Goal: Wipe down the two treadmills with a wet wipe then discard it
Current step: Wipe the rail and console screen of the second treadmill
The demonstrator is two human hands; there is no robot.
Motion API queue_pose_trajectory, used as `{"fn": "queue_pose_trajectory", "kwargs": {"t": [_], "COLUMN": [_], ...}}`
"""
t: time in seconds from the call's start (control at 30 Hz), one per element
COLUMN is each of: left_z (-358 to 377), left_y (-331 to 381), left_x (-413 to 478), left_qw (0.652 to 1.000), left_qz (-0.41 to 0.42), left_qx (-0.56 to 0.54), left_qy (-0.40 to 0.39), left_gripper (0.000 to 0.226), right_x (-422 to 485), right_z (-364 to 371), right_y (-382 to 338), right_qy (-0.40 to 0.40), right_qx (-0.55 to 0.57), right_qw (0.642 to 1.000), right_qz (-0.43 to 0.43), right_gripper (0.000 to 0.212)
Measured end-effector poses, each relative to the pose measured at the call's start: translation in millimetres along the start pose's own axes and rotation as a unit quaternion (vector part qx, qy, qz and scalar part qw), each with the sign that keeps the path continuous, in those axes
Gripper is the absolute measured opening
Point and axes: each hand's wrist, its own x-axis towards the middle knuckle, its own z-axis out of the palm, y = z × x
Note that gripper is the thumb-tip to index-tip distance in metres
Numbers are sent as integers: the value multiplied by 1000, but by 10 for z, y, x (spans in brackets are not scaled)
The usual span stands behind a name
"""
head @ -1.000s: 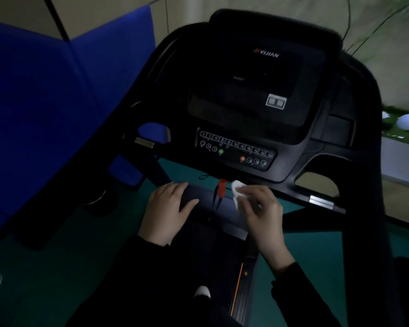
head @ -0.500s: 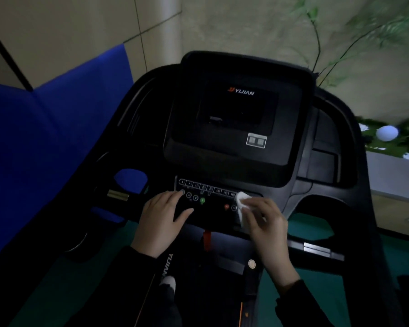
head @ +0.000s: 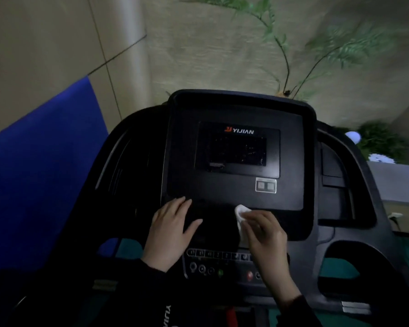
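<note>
- Your left hand [head: 172, 228] lies flat on the lower part of the treadmill [head: 340, 234] console [head: 210, 192], palm down. Its fingers [head: 175, 206] are straight and close together, and the thumb is stretched out to the side.
- Your right hand [head: 266, 234] holds the wet wipe [head: 241, 213] against the same console, just right of the left hand; the two hands are near each other but apart.
- The right hand's fingers [head: 257, 217] are bent over the wipe and press it to the black surface. A crumpled white part sticks out past the fingertips, towards the left and up.
- The wipe sits on the console face below the dark screen [head: 237, 149], which carries the "YIJIAN" logo, and left of a small pale sticker [head: 266, 185].
- Below your hands runs the button panel [head: 219, 254], with a green button [head: 220, 272] and a red button [head: 250, 275] in the lower row; your right wrist crosses its right end.
- Both of your arms are in dark sleeves.
- A blue panel [head: 40, 173] stands to the left of the treadmill, against a beige wall [head: 57, 43].
- Behind the console rises a thin-stemmed green plant [head: 286, 67], and a white globe [head: 353, 136] shows at the right. The room is dim and the edges are blurred.
</note>
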Motion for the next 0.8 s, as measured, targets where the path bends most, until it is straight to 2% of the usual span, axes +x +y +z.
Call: {"fn": "queue_pose_trajectory", "kwargs": {"t": [0.27,0.47,0.8], "left_z": [92,163,282], "left_y": [-303,-333,-310], "left_x": [587,961,1397], "left_qw": [999,997,999], "left_qz": [53,70,24], "left_qx": [-8,4,38], "left_qy": [-5,10,9], "left_gripper": [75,80,97], "right_x": [182,531,1262], "right_z": [353,490,771], "right_y": [29,83,249], "right_qy": [49,65,84], "right_qx": [-35,-90,-81], "right_qw": [997,992,993], "right_qz": [48,64,25], "right_gripper": [23,18,13]}}
